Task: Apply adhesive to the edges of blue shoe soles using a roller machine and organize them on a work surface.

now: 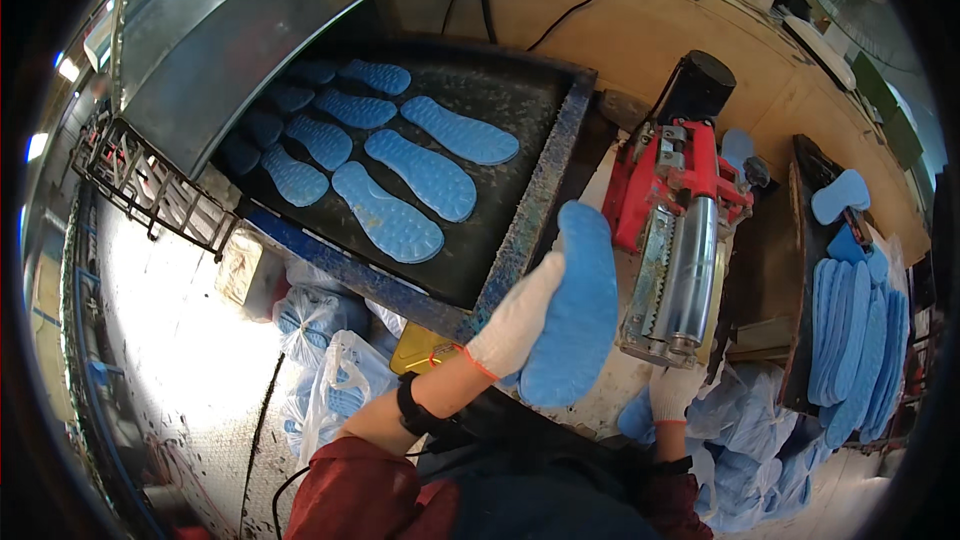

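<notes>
Two gloved hands: left hand [515,320] clasped blue insole [578,312]; right hand [672,390] low beside roller machine [680,260], grip unclear.

We see our right hand [672,390] half hidden below the roller machine [680,260] | its grasp unclear | soles [300,105] far beyond our left hand [515,320] vanish under the metal hood [250,20]

Blue insoles [420,175] lie in rows on a dark conveyor belt [500,100] under a metal hood [230,20]. Just beside it stands a red roller machine [680,230]. Plastic bags [330,380] of insoles sit on the floor.
</notes>
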Motion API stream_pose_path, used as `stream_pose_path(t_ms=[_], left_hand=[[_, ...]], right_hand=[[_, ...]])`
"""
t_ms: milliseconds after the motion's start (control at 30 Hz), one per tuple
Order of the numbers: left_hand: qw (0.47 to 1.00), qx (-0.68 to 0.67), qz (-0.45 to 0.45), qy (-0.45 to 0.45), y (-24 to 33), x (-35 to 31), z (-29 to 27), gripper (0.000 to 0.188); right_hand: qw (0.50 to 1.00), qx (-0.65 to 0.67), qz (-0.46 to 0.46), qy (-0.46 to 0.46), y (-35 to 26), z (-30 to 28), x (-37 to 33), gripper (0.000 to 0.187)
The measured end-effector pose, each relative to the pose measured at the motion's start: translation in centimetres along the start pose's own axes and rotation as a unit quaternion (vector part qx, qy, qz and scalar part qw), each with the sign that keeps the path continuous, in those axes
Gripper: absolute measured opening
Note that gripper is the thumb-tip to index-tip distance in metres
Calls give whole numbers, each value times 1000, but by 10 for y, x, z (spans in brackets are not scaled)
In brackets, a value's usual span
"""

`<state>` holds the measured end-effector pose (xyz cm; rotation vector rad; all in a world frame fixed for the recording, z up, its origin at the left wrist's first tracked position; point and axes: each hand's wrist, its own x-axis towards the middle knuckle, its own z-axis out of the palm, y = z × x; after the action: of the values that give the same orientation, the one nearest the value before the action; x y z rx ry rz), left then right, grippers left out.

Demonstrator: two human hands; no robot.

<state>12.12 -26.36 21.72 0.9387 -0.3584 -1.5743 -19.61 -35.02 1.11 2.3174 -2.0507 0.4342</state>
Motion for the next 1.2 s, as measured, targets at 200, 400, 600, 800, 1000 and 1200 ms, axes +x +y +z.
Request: stream_pose_path(t_ms=[200, 400, 600, 800, 1000, 1200], left_hand=[[954, 81, 264, 121, 99, 87, -35, 62], [933, -275, 171, 155, 206, 201, -115, 62], [948, -176, 177, 200, 201, 194, -107, 57], [956, 148, 244, 75, 124, 123, -38, 47], [809, 498, 275, 151, -38, 70, -17, 57], [524, 772, 255, 253, -111, 97, -40, 77]], right_hand=[[993, 108, -21, 41, 10, 18, -2, 64], [993, 109, -14, 40, 13, 16, -5, 63], [991, 130, -8, 42, 13, 16, -8, 62], [953, 288, 82, 42, -5, -6, 1, 61], [984, 140, 44, 104, -15, -62, -11, 69], [981, 173, 87, 14, -18, -77, -21, 80]])
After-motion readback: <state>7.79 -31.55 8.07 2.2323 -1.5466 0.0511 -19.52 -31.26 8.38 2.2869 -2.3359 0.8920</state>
